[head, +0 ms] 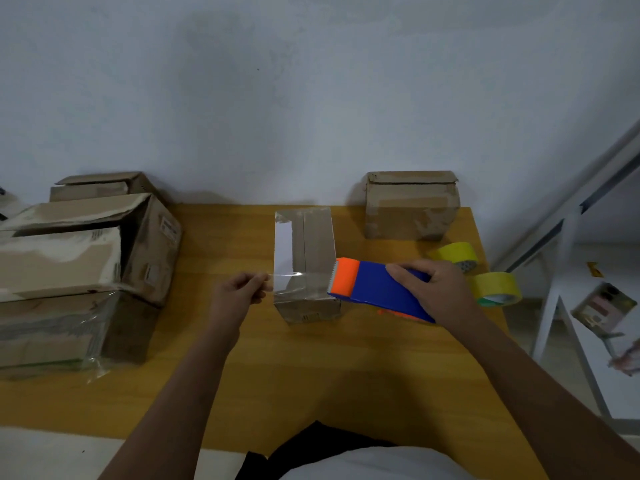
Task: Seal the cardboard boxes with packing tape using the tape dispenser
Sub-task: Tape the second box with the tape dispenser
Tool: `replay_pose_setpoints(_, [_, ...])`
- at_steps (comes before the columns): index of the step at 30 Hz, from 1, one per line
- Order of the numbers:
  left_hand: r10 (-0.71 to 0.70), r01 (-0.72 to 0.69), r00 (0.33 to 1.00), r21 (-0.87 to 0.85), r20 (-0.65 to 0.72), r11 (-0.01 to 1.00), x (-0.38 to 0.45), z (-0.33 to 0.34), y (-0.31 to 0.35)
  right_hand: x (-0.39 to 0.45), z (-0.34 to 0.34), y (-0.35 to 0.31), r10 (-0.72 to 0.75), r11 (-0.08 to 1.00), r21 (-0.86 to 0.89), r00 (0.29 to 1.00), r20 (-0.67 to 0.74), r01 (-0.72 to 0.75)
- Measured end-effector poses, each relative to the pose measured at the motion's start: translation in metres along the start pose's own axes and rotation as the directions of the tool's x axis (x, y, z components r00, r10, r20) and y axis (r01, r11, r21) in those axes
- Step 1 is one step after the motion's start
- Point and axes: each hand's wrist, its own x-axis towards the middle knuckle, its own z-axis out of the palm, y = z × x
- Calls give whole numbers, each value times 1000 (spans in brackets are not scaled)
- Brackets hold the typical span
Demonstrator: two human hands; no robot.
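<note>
At the middle of the counter (311, 375), we find the small box (306, 265) mid-sealing: left hand (239, 292) pinching clear tape (294, 285) across its top, right hand (436, 289) gripping the tape dispenser (374, 289) beside it, with open boxes (79, 251) left of it apparently awaiting tape.

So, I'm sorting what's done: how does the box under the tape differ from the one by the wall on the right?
The middle box stands tall and narrow, flaps flat; the back box is squat, its lid slightly raised. Clear tape stretches over the middle one only. Both are worn brown cardboard.
</note>
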Motion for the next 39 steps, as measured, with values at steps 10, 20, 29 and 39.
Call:
replay_pose_setpoints(10, [68, -63, 994, 60, -82, 996, -10, 0, -14, 20, -15, 8, 45, 995, -94, 978, 202, -27])
replay_pose_setpoints(20, [-13, 17, 983, 22, -185, 1000, -16, -10, -32, 28, -31, 29, 138, 980, -177, 954, 266, -92])
replay_pose_setpoints(29, [-118, 129, 990, 151, -80, 980, 2, -5, -38, 28, -30, 37, 155, 979, -159, 968, 195, -125])
replay_pose_setpoints(39, [-165, 214, 968, 282, -188, 935, 3, 15, -47, 33, -19, 49, 165, 972, -204, 962, 218, -121])
